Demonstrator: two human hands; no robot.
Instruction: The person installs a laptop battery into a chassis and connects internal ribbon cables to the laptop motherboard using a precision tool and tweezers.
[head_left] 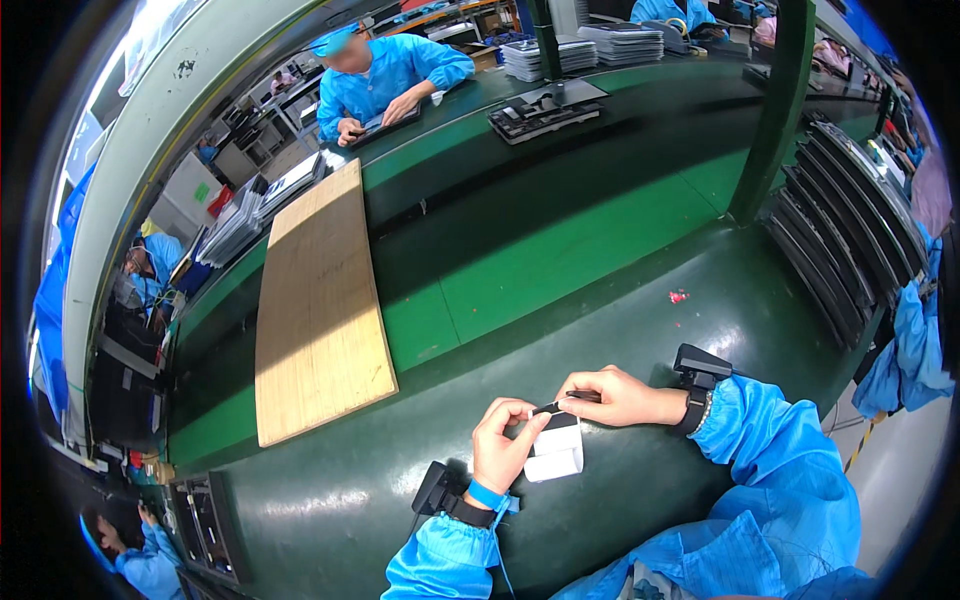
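Observation:
My left hand (502,445) is closed, thumb and fingers pinching the upper left edge of a small white sheet (553,464). The sheet curls at its lower end and has a black band (563,421) along its top. My right hand (622,398) is closed at the upper right of the sheet, its fingers on a slim dark piece (583,396); its exact kind is too small to make out. Both hands are close together, low over the dark green bench (350,500). Each wrist carries a black strapped device, and a blue band with a cord circles the left one.
A wooden board (325,300) lies across the bench to the left. At the right, dark panels (845,220) stand stacked beside a green post (775,120). A black flat device (545,112) lies at the far side, where a person in blue (390,80) works.

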